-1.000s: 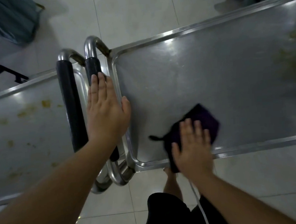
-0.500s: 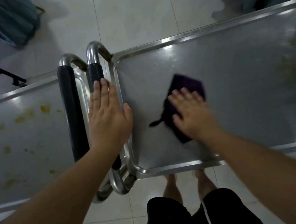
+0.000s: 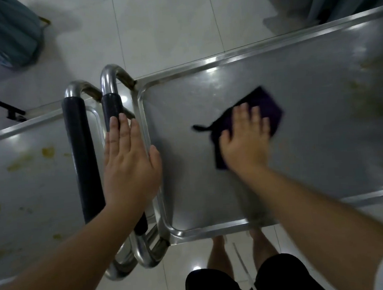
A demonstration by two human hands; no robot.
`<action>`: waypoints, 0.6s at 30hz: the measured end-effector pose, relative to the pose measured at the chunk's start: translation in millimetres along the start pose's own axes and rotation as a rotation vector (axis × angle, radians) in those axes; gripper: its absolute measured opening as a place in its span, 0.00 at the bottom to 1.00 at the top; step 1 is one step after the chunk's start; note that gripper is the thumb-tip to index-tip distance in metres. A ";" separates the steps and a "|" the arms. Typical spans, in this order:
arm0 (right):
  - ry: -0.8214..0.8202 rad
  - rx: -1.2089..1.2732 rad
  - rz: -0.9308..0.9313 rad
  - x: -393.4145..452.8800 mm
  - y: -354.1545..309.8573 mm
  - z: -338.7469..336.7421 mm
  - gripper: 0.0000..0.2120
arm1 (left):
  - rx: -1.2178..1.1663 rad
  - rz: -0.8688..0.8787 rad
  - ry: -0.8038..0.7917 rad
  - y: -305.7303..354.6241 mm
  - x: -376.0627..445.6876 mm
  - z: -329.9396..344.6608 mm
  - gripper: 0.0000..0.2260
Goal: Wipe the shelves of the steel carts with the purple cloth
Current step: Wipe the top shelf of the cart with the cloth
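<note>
The dark purple cloth is pressed flat under the right hand's straight fingers to scrub the right steel cart's shelf, which is steadied by the open left hand.

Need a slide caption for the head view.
Right hand presses purple cloth on steel cart shelf; left hand braces its black handle.

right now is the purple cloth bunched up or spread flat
Spread flat: the purple cloth lies on the right cart's shelf under the right hand, whose straight fingers press it down.
</note>
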State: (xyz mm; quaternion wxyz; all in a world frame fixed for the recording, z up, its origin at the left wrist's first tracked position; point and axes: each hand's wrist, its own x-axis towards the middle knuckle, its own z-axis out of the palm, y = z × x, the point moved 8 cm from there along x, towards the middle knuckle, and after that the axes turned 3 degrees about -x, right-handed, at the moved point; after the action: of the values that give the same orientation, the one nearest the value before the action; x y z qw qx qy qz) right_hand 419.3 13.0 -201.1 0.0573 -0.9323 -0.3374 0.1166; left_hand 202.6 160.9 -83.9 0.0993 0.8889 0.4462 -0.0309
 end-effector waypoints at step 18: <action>-0.105 -0.083 -0.254 90.7 77.8 -32.7 0.39 | 0.005 0.015 0.053 2.3 1.0 -2.4 0.30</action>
State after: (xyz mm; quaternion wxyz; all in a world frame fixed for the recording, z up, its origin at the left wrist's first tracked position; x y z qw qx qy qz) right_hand 543.1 10.7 -200.2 0.0151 -0.8764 -0.4597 0.1427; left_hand 204.9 160.8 -81.4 0.0855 0.8929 0.4419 -0.0078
